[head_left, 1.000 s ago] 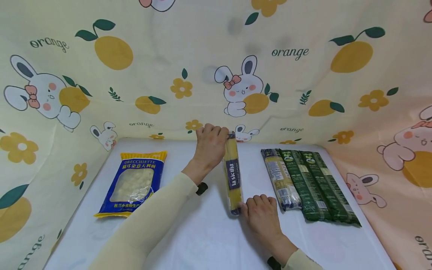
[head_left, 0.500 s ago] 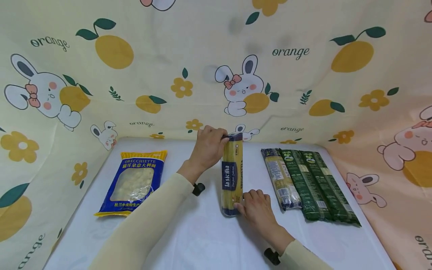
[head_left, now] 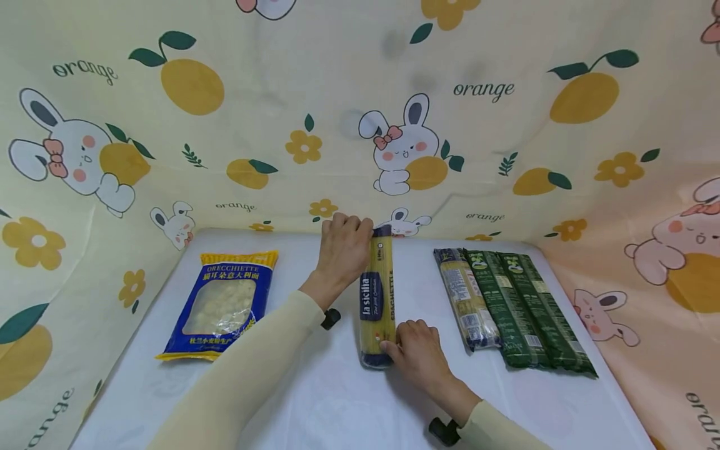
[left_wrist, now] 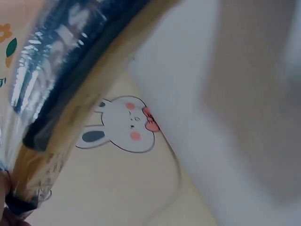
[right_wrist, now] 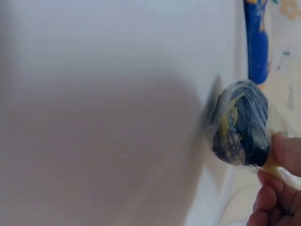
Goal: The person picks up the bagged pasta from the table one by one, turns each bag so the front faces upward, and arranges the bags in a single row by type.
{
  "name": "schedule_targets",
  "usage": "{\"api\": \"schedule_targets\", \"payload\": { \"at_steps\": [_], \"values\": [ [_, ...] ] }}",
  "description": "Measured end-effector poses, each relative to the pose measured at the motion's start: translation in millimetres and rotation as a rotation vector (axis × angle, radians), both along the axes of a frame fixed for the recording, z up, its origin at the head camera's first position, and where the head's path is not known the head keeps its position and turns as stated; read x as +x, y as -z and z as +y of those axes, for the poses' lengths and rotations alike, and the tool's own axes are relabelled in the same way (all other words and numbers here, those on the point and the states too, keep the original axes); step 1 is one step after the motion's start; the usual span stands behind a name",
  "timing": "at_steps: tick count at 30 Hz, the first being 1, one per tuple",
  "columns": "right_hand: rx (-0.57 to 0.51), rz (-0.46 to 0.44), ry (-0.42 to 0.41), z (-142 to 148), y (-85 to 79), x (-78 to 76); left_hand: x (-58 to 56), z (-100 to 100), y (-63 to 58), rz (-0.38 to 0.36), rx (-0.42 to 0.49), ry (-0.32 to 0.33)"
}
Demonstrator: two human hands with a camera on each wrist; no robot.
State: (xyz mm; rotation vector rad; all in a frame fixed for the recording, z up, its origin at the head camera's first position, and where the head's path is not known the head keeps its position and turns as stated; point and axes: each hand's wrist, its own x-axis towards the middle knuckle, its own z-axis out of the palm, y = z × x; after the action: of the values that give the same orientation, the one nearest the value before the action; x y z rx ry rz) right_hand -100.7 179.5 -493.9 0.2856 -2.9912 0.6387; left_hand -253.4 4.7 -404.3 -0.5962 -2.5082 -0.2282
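Spaghetti [head_left: 377, 297] held at both ends: I see left hand [head_left: 344, 251] gripping its top, fingers curled, and right hand [head_left: 420, 351] pinching its lower end.

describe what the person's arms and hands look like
Long, pale cream sleeves reach down towards both wrists. The left hand and right hand are bare, without gloves. A small black device shows by each wrist.

Bottom left, the left hand [left_wrist: 3, 190] is pinching the slanting packet [left_wrist: 70, 77] by its end! A printed bunny [left_wrist: 124, 125] is peeking out behind.
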Motion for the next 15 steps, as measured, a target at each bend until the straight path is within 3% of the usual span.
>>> {"api": "schedule_targets", "payload": {
  "at_steps": [4, 8, 12, 15],
  "values": [
    [-0.021, -0.032, -0.015, -18, -8.9, 5.4, -4.6, -13, 0.6, -0.008, -0.071, -0.037],
    [0.004, -0.012, -0.042, -35, -14.2, 8.2, -8.7, -27, 5.0, -0.073, -0.104, -0.072],
    [0.092, 0.012, -0.066, -47, -11.5, 11.1, -10.4, -41, 18.9, -0.162, -0.130, -0.090],
    [0.188, 0.071, -0.091, -50, -5.3, 12.8, -11.3, -50, 30.9, -0.174, -0.166, -0.093]
  ]
}}
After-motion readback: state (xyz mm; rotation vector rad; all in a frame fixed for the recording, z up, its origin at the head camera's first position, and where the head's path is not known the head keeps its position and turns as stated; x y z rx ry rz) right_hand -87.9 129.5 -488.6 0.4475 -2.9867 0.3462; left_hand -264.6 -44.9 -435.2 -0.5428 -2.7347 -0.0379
